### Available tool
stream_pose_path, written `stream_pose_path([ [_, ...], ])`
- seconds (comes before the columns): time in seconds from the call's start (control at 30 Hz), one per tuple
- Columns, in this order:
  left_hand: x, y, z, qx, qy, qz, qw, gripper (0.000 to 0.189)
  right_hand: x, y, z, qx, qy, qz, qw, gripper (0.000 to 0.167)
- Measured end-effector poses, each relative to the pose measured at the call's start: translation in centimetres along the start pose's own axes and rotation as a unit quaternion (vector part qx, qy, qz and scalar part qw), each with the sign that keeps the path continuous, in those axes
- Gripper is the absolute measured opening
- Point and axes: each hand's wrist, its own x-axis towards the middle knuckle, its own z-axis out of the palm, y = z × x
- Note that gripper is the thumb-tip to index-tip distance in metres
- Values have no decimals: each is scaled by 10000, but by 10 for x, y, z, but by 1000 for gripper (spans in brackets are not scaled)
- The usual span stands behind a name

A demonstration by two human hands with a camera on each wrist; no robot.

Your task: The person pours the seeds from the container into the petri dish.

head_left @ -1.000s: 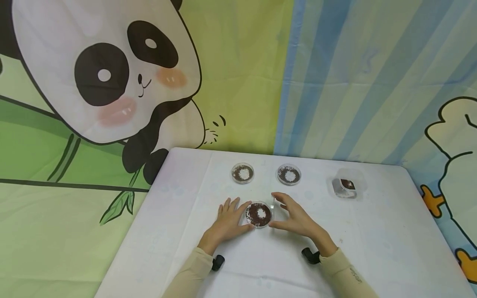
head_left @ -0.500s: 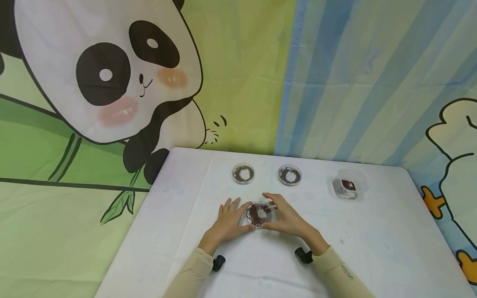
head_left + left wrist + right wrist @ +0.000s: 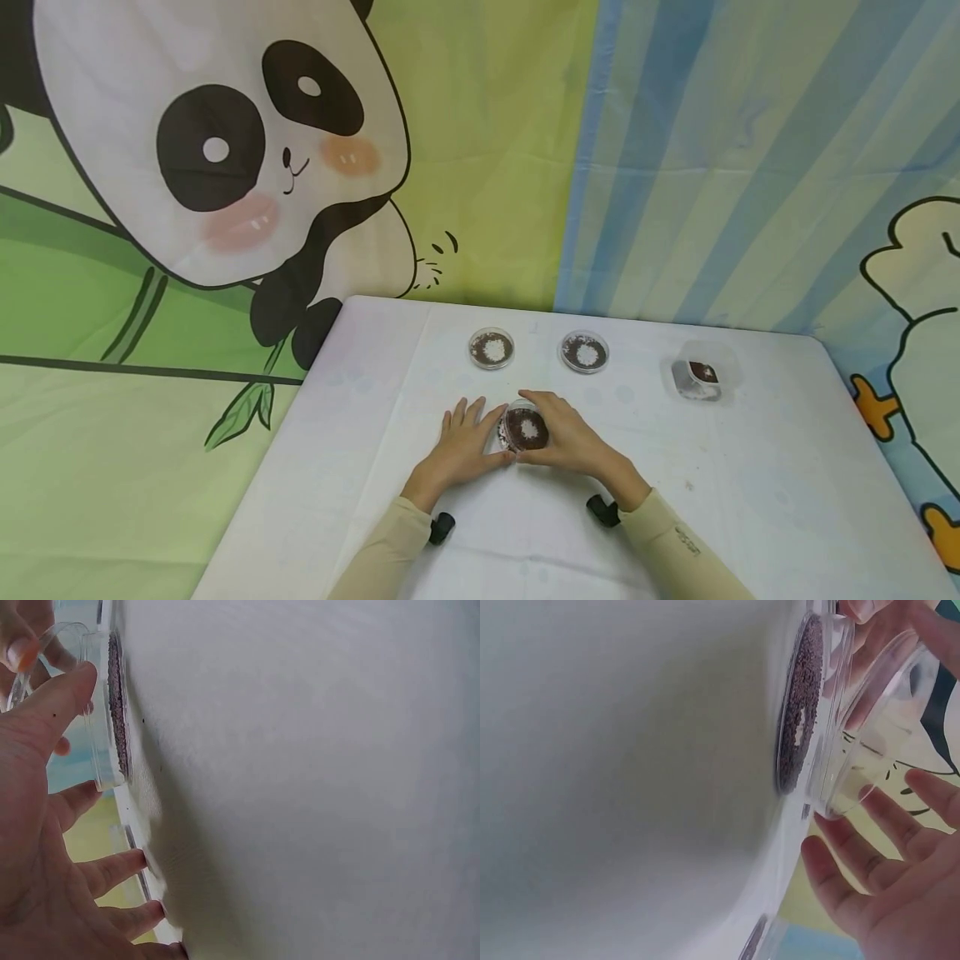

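A round clear petri dish [image 3: 801, 705] with dark brown granules and a white patch in its middle sits on the white table between both hands. My left hand [image 3: 459, 446] grips its side between thumb and index finger, while the other fingers are spread and touch the table in the left wrist view. A clear lid [image 3: 877, 735] is tilted over the dish, one edge low and close to its rim. My right hand [image 3: 573, 442] holds the lid by its edges with thumb and fingers. Whether the lid touches the dish all round, I cannot tell.
Two similar dishes, a left one [image 3: 492, 348] and a right one [image 3: 584, 352], stand farther back on the table [image 3: 750, 483]. A clear plastic container [image 3: 696, 379] with dark brown contents is at the back right. A printed cartoon curtain [image 3: 480, 150] hangs behind.
My right hand has moved left with the lid, from beside the dish to over it. My left hand has stayed in place at the dish's side.
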Motion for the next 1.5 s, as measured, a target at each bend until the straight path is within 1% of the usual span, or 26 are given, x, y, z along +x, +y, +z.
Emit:
stream_pose_path([
  [0.23, 0, 0, 0, 133, -41, -56, 9999, 96, 4, -4, 4, -810, -88, 146, 9966, 104],
  [0.37, 0, 1, 1, 226, -32, -17, 9997, 99, 7, -5, 5, -1057, -116, 115, 9943, 103],
  [0.6, 3, 0, 3, 277, -40, 34, 9996, 106, 8, -5, 5, -1406, -289, 98, 9896, 101],
  [0.93, 1, 2, 4, 166, 43, 101, 9998, 103, 8, -8, 7, -1505, -384, 117, 9878, 98],
  [1.23, 1, 5, 1, 179, -39, 114, 9998, 103, 5, -5, 10, -1590, -347, 139, 9866, 96],
  [1.4, 0, 4, 0, 274, -107, 39, 9996, 103, 3, -4, 11, -1419, -281, 172, 9893, 93],
  [1.5, -2, 2, -2, 330, -46, 29, 9994, 101, -1, -4, 9, -1255, -125, 241, 9917, 88],
])
